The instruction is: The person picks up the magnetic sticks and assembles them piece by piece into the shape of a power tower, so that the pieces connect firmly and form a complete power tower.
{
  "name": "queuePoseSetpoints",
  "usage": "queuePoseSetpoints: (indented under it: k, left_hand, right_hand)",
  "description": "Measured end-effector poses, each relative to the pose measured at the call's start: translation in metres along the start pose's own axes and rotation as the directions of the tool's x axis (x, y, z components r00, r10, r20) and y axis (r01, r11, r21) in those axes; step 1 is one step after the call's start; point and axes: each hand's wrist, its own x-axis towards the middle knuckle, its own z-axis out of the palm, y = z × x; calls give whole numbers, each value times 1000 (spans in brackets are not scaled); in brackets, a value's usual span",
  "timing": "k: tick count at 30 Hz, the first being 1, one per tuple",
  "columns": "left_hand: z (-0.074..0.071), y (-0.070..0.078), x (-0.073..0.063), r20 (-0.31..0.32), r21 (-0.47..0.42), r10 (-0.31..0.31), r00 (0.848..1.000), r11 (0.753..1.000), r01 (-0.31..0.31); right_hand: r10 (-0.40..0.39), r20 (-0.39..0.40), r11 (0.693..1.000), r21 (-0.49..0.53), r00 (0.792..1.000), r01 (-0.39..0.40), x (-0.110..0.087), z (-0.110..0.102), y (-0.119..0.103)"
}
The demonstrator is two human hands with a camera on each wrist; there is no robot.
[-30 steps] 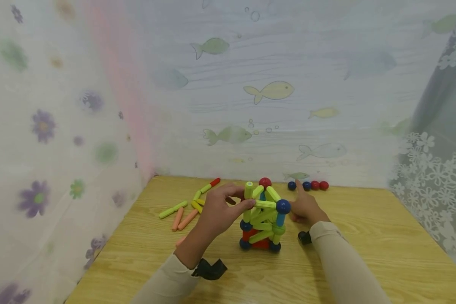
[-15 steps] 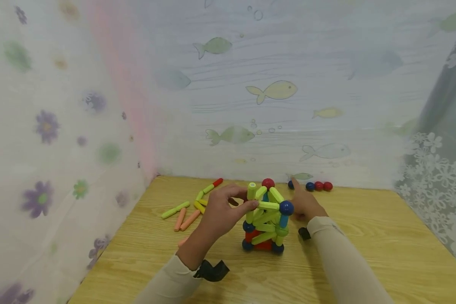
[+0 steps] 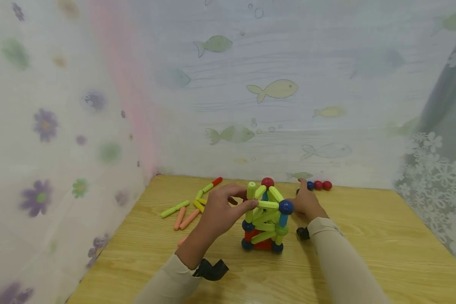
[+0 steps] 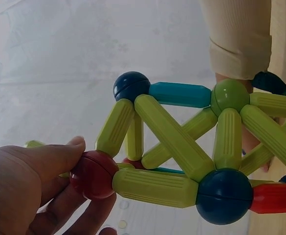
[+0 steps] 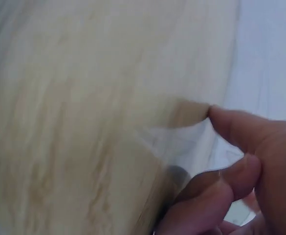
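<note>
My left hand (image 3: 222,211) pinches a red ball (image 4: 95,175) at a top corner of a magnetic stick-and-ball structure (image 3: 265,228). Yellow-green sticks, blue and red sticks and coloured balls make up this frame, which stands upright on the table. One yellow-green stick (image 3: 251,191) points up from the corner beside my left fingers. My right hand (image 3: 308,202) is behind and right of the structure, index finger extended. A dark blue ball (image 3: 297,191) lies against its fingers, mostly hidden; the right wrist view shows a blurred dark ball (image 5: 177,177) by the fingers, not clearly enclosed.
Two red balls (image 3: 323,185) and a blue ball (image 3: 310,185) line the table's back edge by the fish-print curtain. Loose yellow-green sticks (image 3: 175,209), orange sticks (image 3: 190,219), yellow sticks and a red stick (image 3: 217,181) lie to the left on the wooden table (image 3: 365,253).
My right hand has shifted slightly right, and the blue ball beside its index finger has come nearer, away from the back edge. My left hand keeps its hold on the structure's corner.
</note>
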Motion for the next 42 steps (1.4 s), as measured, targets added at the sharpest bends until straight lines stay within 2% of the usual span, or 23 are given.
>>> queuePoseSetpoints:
  k: [2, 6, 10, 12, 15, 18, 21, 27, 29, 31, 34, 39, 42]
  left_hand:
    - [-1, 1, 0, 4, 0, -6, 1000, 1000, 6]
    - [-2, 1, 0, 7, 0, -15, 1000, 1000, 15]
    - [-3, -1, 0, -4, 2, -15, 1000, 1000, 15]
    - [-4, -1, 0, -7, 1, -21, 1000, 1000, 21]
    - [-5, -1, 0, -12, 0, -38, 999, 999, 38]
    - [-5, -1, 0, -19, -3, -50, 999, 999, 50]
    - [-4, -2, 1, -23, -11, -54, 998, 998, 54]
    - [-3, -2, 0, -11, -31, -49, 999, 998, 49]
    - [-3, -2, 1, -11, -30, -42, 999, 999, 42]
    - [-2, -2, 1, -14, -29, -34, 999, 999, 34]
    - [-2, -3, 1, -17, -30, -28, 999, 999, 27]
    - [-1, -3, 2, -6, -37, -31, 999, 999, 31]
    - [0, -2, 2, -3, -36, -28, 1000, 999, 28]
  right_hand:
    - [14, 0, 1000, -20, 1000, -14, -1, 0, 1]
    - [-9, -26, 999, -43, 1000, 8, -4, -2, 4]
    - [-53, -126, 997, 41, 991, 59, -14, -6, 0]
    - [-81, -203, 988, 114, 976, 105, -22, -10, -7]
    - [-150, -331, 957, 187, 932, 221, -41, -17, -24]
    - [-254, -425, 900, 225, 869, 373, -64, -26, -47]
    - [-355, -456, 819, 269, 816, 507, -89, -35, -73]
    - [-488, -413, 647, 420, 769, 636, -132, -45, -121]
    - [-534, -389, 599, 451, 750, 661, -141, -46, -134]
    - [-572, -368, 565, 471, 733, 677, -147, -46, -143]
    - [-600, -345, 545, 483, 721, 685, -152, -45, -150]
    - [-603, -333, 565, 463, 725, 683, -155, -44, -152]
    - [-605, -341, 571, 445, 720, 690, -157, -44, -151]
